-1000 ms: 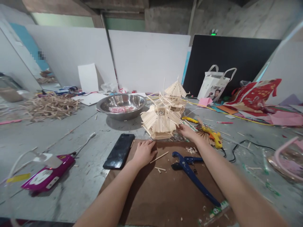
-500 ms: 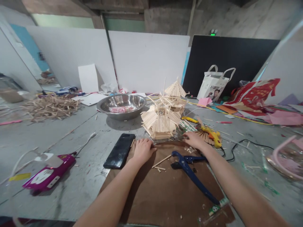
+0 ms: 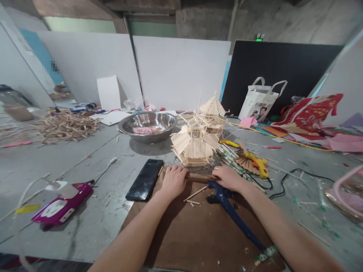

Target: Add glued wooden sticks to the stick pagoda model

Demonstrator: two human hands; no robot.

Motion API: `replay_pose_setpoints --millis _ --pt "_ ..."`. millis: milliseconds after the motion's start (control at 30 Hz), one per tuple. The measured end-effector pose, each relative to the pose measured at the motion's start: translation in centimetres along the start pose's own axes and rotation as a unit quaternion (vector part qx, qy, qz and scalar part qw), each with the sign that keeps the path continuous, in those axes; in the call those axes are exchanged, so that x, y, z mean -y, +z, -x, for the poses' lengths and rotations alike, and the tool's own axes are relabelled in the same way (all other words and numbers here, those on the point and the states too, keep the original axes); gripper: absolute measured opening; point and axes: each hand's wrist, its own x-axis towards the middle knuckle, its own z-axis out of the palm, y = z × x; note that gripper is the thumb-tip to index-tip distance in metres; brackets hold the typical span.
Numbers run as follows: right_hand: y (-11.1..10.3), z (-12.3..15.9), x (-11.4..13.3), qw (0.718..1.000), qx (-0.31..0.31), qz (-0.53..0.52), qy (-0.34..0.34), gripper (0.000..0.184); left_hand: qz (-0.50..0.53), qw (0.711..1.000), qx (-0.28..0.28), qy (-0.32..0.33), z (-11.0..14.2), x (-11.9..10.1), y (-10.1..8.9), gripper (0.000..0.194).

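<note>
My left hand is closed over the far edge of a brown board, just right of a black phone. My right hand is closed over the same edge farther right, with a ring on one finger. Between the hands a strip of that edge shows curled or raised. A blue-handled cutter lies on the board, its upper end beside my right hand. Short wooden sticks rest near the cutter. Just beyond the edge stands a pavilion model of wooden sticks, apart from both hands.
A steel basin stands behind the phone. Left are a stick pile and a purple power strip. A yellow glue gun with a black cord lies right, before a white bag and red packaging.
My right hand has moved left and closed on the board's far edge, covering the small scraps there. The edge between my hands now looks raised. My left hand stays at the edge.
</note>
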Motion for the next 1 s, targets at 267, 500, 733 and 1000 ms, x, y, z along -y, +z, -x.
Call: replay_pose_setpoints --millis 267,500,733,1000 --pt "-0.2 1.2 0.8 0.998 0.015 0.045 -0.038 0.018 -0.039 0.996 0.021 0.079 1.1 -1.0 -1.5 0.019" --pt "0.4 1.4 0.5 0.999 -0.005 0.040 -0.030 0.017 -0.016 0.996 0.039 0.076 1.4 -1.1 -1.3 0.019" --pt "1.6 1.1 0.0 0.994 -0.080 0.044 0.053 0.021 0.045 0.998 -0.025 0.026 1.3 -1.7 -1.7 0.019" --pt "-0.1 1.0 -2.1 0.987 -0.141 -0.002 0.083 0.026 0.107 0.989 0.043 0.094 1.2 -1.9 0.6 0.022"
